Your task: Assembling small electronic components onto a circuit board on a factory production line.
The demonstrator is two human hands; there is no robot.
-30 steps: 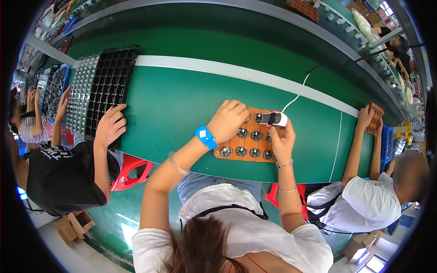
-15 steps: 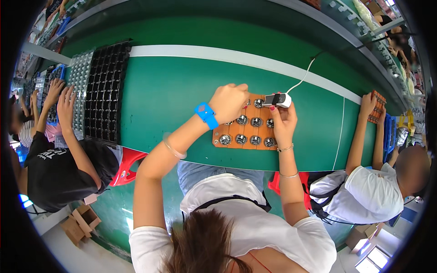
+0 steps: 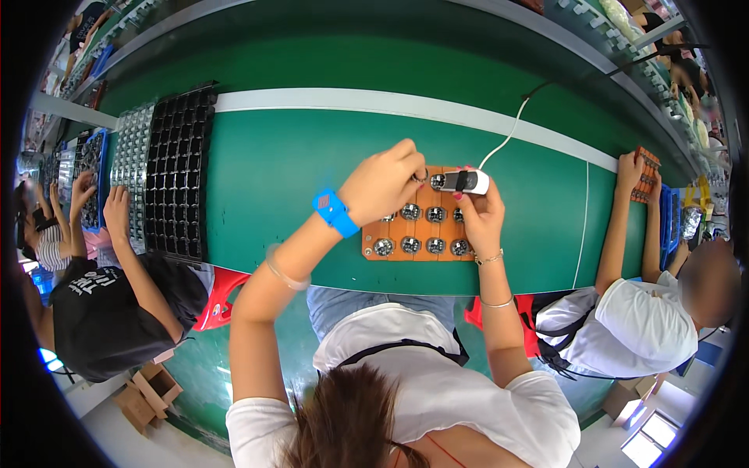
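Observation:
An orange-brown board (image 3: 424,232) lies on the green bench, with round dark, shiny parts (image 3: 410,245) set in rows. My left hand (image 3: 388,181), wearing a blue wristband (image 3: 334,212), is over the board's far left corner. Its fingertips are pinched at a small dark thing, mostly hidden by the fingers. In my right hand (image 3: 483,217) is a small white handheld device (image 3: 470,182) with a dark front and a black band. The device points left at a round part in the far row. A white cable (image 3: 509,139) runs from it toward the back.
Black compartment trays (image 3: 179,171) and a clear tray (image 3: 131,168) stand at the left. A co-worker's hands (image 3: 117,210) are beside them. At the right, another person holds a similar orange board (image 3: 644,175). A white strip (image 3: 328,100) crosses the bench behind the board.
My left hand has shifted slightly left, and a dark edge now shows at its fingertips. The device in my right hand has moved a little left and down, its front swinging leftward.

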